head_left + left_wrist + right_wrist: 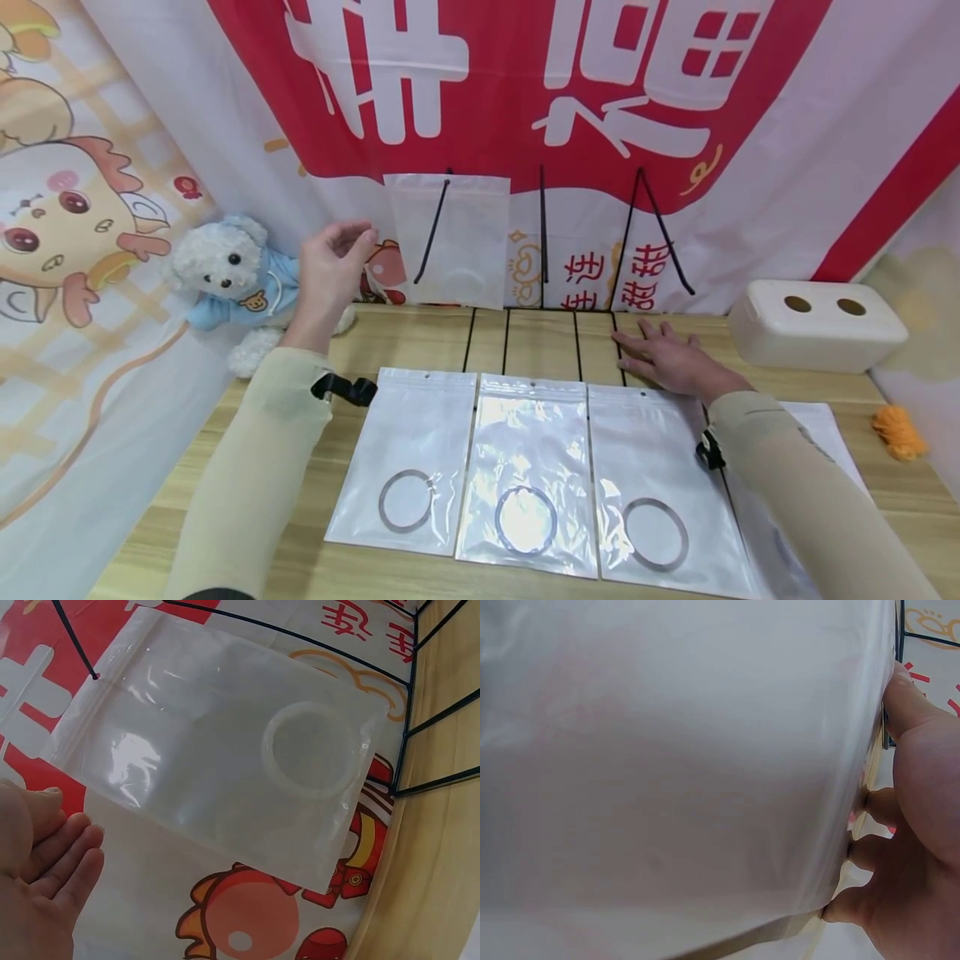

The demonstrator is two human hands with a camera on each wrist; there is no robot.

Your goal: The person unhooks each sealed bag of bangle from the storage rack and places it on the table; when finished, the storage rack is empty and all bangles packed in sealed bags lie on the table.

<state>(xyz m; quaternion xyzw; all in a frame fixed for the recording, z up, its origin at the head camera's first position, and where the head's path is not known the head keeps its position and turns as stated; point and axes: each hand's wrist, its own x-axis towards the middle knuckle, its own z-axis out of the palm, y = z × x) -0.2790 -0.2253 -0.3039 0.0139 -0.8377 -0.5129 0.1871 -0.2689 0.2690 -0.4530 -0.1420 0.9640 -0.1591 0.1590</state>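
A clear zip bag (476, 225) hangs on a black wire hook of a rack (543, 233); a pale hoop (268, 752) shows inside it in the left wrist view. My left hand (339, 262) is raised left of this bag, apart from it, fingers loosely bent and holding nothing. My right hand (663, 358) rests with spread fingers on the table by the rack's base wires, behind the right flat bag (637, 442). Left of that lie a middle bag (532, 433) and a left bag (423, 417), each with a thin hoop inside. Another bag (817, 417) is partly hidden under my right forearm.
A white plush bear (225, 262) in a blue hoodie sits left of my left hand. At the right stand a white box (817, 329) with two round holes and an orange yarn bundle (900, 432). A printed red and white cloth (510, 92) hangs behind the rack.
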